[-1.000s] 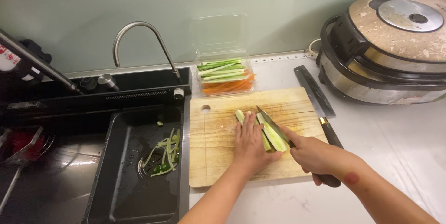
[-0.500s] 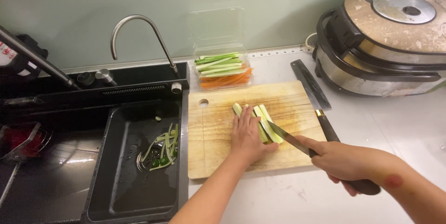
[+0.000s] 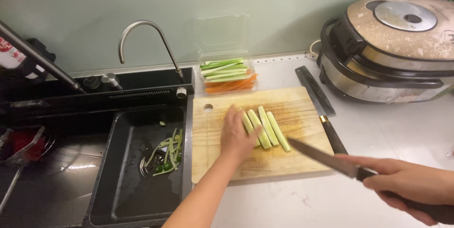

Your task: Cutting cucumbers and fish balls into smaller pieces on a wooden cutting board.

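Observation:
My left hand (image 3: 236, 134) rests flat on the wooden cutting board (image 3: 293, 105), fingertips against several pale green cucumber spears (image 3: 268, 128) lying side by side. My right hand (image 3: 407, 182) grips the dark handle of a kitchen knife (image 3: 320, 155) at the lower right. The blade points left over the board's front right corner, a short way from the spears.
A clear container of cucumber and carrot sticks (image 3: 227, 75) stands behind the board. A second knife (image 3: 320, 99) lies right of the board. A large rice cooker (image 3: 395, 48) is at the back right. The black sink (image 3: 137, 180) with green peels and a tap (image 3: 144, 39) is on the left.
The knife has drawn back from the cucumber toward the lower right. The cut spears now lie spread apart on the board beside my left hand.

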